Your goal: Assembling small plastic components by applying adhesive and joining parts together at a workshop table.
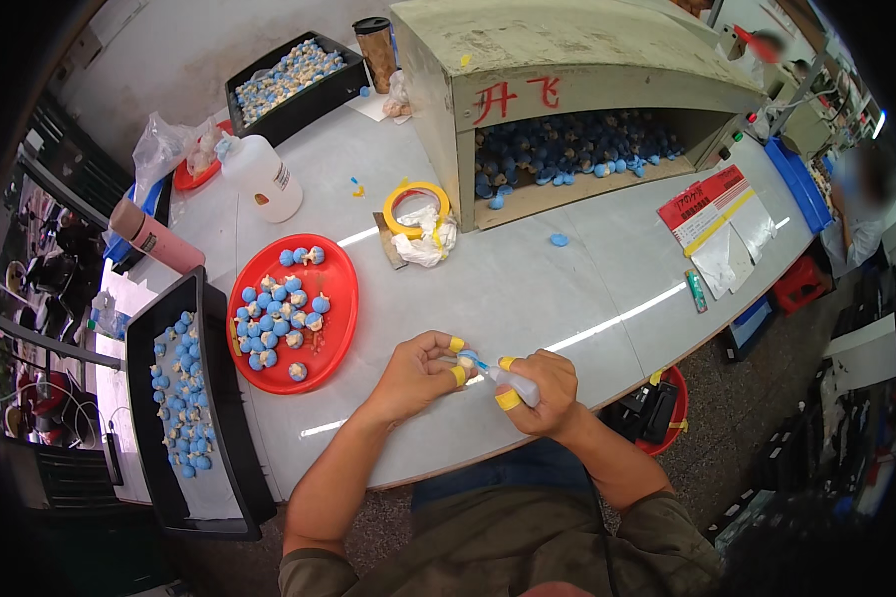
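Note:
My left hand [415,376] pinches a small blue-and-cream ball-shaped piece [468,357] between thumb and forefinger, above the front of the table. Closed around a small translucent squeeze bottle [518,385] is my right hand [551,394]. The bottle's narrow blue tip points left at the piece; I cannot tell whether they touch. Yellow tape wraps fingertips on both hands. To the left, a round red tray [340,350] carries many similar blue balls with cream parts. Beside it, a long black tray [237,438] has more of them on a pale liner.
A grey-green metal box [558,60] stands at the back, many blue pieces inside its open front. Around the table are a yellow tape roll [393,209], white bottle [261,179], pink tumbler [159,241], filled black tray [314,111], red-white card [707,211] and green tube [695,291].

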Tool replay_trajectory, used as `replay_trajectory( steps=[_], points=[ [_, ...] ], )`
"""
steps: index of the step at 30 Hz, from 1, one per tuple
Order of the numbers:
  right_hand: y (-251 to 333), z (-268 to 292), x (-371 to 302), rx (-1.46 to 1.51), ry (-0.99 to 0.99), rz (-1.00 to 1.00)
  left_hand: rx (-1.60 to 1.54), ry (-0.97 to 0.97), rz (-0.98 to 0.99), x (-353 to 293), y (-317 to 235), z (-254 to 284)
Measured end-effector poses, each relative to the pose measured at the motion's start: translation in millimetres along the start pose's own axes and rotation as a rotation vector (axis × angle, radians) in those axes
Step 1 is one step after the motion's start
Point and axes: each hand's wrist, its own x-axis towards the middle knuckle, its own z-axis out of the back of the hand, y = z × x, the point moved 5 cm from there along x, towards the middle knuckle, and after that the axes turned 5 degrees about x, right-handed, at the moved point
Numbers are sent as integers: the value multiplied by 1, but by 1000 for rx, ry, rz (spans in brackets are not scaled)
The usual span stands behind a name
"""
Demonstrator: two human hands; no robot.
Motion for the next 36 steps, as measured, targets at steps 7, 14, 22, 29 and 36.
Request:
replay_trajectory(
  steps=[7, 14, 22, 29, 36],
  points=[
    [2, 2, 1, -37, 32, 5, 15, 4, -5, 1, -1, 0],
    [4, -1, 3, 18, 45, 22, 14, 0, -27, 1, 1, 1],
    [2, 0, 0, 31, 63, 11, 16, 7, -48, 1, 2, 1],
    [6, -2, 5, 58, 72, 32, 8, 2, -71, 2, 3, 2],
    [0, 2, 0, 26, 25, -14, 1, 3, -69, 2, -1, 1]
  ],
)
